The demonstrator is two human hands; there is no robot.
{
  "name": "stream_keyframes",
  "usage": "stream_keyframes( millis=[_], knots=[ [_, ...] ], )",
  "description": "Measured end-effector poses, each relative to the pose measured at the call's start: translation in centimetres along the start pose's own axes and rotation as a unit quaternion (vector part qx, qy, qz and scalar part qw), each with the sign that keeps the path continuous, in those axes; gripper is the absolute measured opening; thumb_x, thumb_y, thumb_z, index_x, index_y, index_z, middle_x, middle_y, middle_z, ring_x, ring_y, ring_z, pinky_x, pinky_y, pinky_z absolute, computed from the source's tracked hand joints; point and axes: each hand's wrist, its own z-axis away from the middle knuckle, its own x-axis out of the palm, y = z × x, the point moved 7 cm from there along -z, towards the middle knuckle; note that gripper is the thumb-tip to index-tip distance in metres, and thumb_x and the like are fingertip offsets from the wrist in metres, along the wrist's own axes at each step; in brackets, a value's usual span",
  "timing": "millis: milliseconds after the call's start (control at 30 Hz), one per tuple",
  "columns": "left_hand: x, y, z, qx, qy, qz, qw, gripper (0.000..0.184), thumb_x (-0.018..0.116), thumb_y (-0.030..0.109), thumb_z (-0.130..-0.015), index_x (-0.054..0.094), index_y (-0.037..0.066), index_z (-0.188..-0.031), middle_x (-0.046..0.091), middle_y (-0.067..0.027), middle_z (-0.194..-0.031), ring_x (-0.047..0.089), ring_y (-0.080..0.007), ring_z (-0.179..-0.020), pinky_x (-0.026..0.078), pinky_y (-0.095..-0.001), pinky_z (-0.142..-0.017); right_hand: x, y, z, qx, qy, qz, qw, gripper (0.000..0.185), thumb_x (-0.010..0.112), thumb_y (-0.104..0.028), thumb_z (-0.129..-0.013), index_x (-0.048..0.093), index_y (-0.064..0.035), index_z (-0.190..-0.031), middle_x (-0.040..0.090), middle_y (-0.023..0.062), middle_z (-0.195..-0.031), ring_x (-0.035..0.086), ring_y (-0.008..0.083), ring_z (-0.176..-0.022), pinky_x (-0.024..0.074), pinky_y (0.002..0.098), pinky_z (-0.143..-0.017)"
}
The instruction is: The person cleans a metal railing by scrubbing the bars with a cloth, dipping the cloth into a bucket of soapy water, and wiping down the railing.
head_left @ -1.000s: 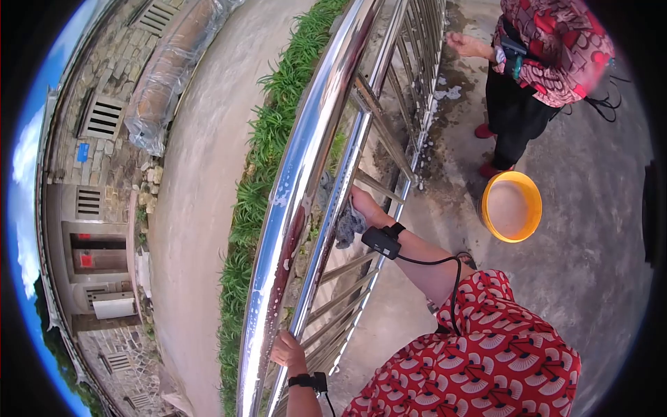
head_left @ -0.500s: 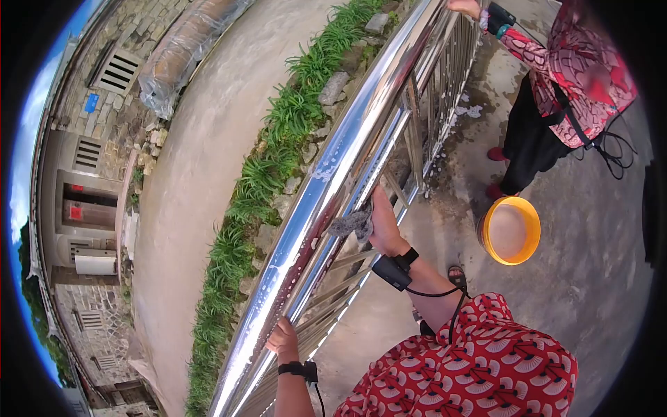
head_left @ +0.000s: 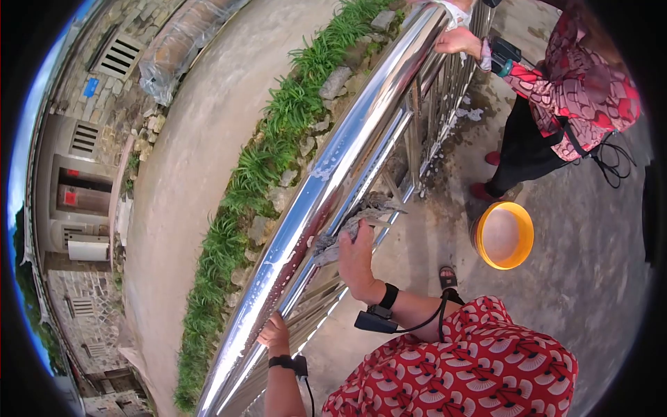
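Observation:
A shiny metal railing (head_left: 306, 191) runs diagonally through the view, with white suds on its thick top rail. My right hand (head_left: 358, 264) holds a wet grey cloth (head_left: 372, 208) against the thinner rail just below the top one. The cloth is spread along that rail, on both sides of my fingers. Lower down the railing, my left hand (head_left: 275, 333) is closed round the thinner rail, close beside the top rail. Both wrists wear black straps with small devices and cables.
A co-worker (head_left: 556, 104) stands at the upper right, a hand with a white cloth at the top rail. A yellow bucket (head_left: 526, 236) of cloudy water stands on the concrete. Green plants (head_left: 243, 174) and stones line the railing's far side. A sandalled foot (head_left: 448, 276) shows near the bucket.
My right hand has moved down the railing, and the cloth is now spread along the thinner rail. The co-worker's hand has come to the top rail. My left hand keeps its hold.

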Motion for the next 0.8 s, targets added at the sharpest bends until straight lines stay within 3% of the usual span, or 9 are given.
stream_keyframes(
  millis=[133, 200, 333, 467, 500, 533, 667, 733, 800],
  knots=[
    [1.2, -1.5, 0.4, 0.005, -0.055, -0.025, 0.998, 0.023, 0.050, 0.028, -0.084, 0.061, 0.010, -0.074, 0.061, -0.0134, -0.066, 0.058, -0.0355, -0.056, 0.045, -0.0457, -0.053, 3.8, 2.6, 6.2, 0.134, -0.163, -0.122, 0.970, 0.048, 0.048, -0.018, -0.090, 0.032, 0.0095, -0.125, 0.054, 0.0204, -0.099, 0.053, 0.0301, -0.088, 0.0432, 0.0378, -0.081],
    [3.6, -2.6, 1.0, -0.026, -0.221, -0.104, 0.969, 0.030, 0.052, 0.033, -0.084, 0.056, 0.013, -0.105, 0.061, -0.0110, -0.107, 0.057, -0.0342, -0.097, 0.046, -0.0485, -0.080, 4.4, 3.5, 6.1, 0.147, -0.147, -0.147, 0.967, 0.039, 0.049, -0.021, -0.091, 0.039, 0.0056, -0.118, 0.052, 0.0093, -0.087, 0.049, 0.0165, -0.074, 0.0442, 0.0296, -0.067],
    [4.0, -2.9, 1.6, -0.073, -0.326, -0.095, 0.938, 0.039, 0.043, 0.036, -0.090, 0.051, 0.014, -0.121, 0.057, -0.0125, -0.117, 0.052, -0.0340, -0.109, 0.038, -0.0503, -0.092, 3.4, 3.2, 2.9, 0.199, -0.251, -0.304, 0.897, 0.021, 0.048, -0.020, -0.091, 0.047, 0.0011, -0.092, 0.049, 0.0044, -0.072, 0.045, 0.0127, -0.066, 0.0419, 0.0308, -0.061],
    [5.7, -3.8, 4.3, -0.023, -0.183, -0.079, 0.980, 0.027, 0.058, 0.029, -0.080, 0.056, 0.017, -0.105, 0.061, -0.0106, -0.104, 0.058, -0.0359, -0.093, 0.047, -0.0539, -0.070, 2.4, 4.4, -0.1, 0.176, -0.201, -0.387, 0.882, 0.025, 0.045, -0.026, -0.095, 0.049, -0.0015, -0.100, 0.047, -0.0007, -0.082, 0.042, 0.0070, -0.075, 0.0384, 0.0220, -0.068],
    [9.3, -5.5, 6.4, 0.144, -0.122, -0.348, 0.918, 0.033, 0.053, 0.034, -0.083, 0.053, 0.018, -0.113, 0.056, -0.0116, -0.115, 0.052, -0.0355, -0.105, 0.042, -0.0570, -0.080, 2.0, 2.3, 0.0, 0.190, -0.156, -0.425, 0.871, 0.023, 0.043, -0.026, -0.096, 0.050, -0.0038, -0.099, 0.046, -0.0014, -0.080, 0.042, 0.0071, -0.072, 0.0384, 0.0232, -0.066],
    [14.7, -8.0, 9.8, 0.291, -0.062, -0.583, 0.756, 0.040, 0.047, 0.038, -0.086, 0.050, 0.020, -0.121, 0.050, -0.0127, -0.126, 0.045, -0.0350, -0.117, 0.036, -0.0600, -0.091, 2.5, 3.4, 0.3, 0.210, -0.173, -0.474, 0.837, 0.026, 0.041, -0.027, -0.097, 0.050, -0.0044, -0.105, 0.051, 0.0007, -0.090, 0.049, 0.0094, -0.079, 0.0417, 0.0257, -0.072],
    [16.3, -7.7, 12.2, 0.302, -0.014, -0.532, 0.791, 0.051, 0.032, 0.044, -0.091, 0.041, 0.015, -0.131, 0.041, -0.0092, -0.137, 0.034, -0.0315, -0.128, 0.025, -0.0582, -0.102, 4.1, 3.3, 0.3, 0.257, -0.216, -0.533, 0.776, 0.039, 0.034, -0.037, -0.098, 0.049, -0.0061, -0.116, 0.056, 0.0032, -0.108, 0.056, 0.0146, -0.097, 0.0453, 0.0299, -0.086],
    [12.8, -3.6, 9.4, 0.482, -0.068, -0.800, 0.352, 0.052, 0.032, 0.046, -0.089, 0.048, 0.012, -0.126, 0.048, -0.0072, -0.131, 0.043, -0.0272, -0.122, 0.034, -0.0543, -0.098, 5.1, 5.0, 0.5, 0.327, -0.221, -0.539, 0.744, 0.041, 0.031, -0.039, -0.098, 0.049, -0.0062, -0.116, 0.055, 0.0025, -0.110, 0.055, 0.0153, -0.098, 0.0451, 0.0307, -0.086],
    [12.3, -2.9, 8.8, 0.524, -0.070, -0.800, 0.284, 0.053, 0.032, 0.048, -0.088, 0.055, 0.012, -0.118, 0.056, -0.0053, -0.122, 0.052, -0.0249, -0.112, 0.041, -0.0498, -0.092, 6.9, 6.2, 0.6, 0.314, -0.265, -0.518, 0.750, 0.044, 0.029, -0.042, -0.098, 0.049, -0.0071, -0.117, 0.056, 0.0029, -0.110, 0.055, 0.0175, -0.098, 0.0452, 0.0325, -0.088]
  ],
)
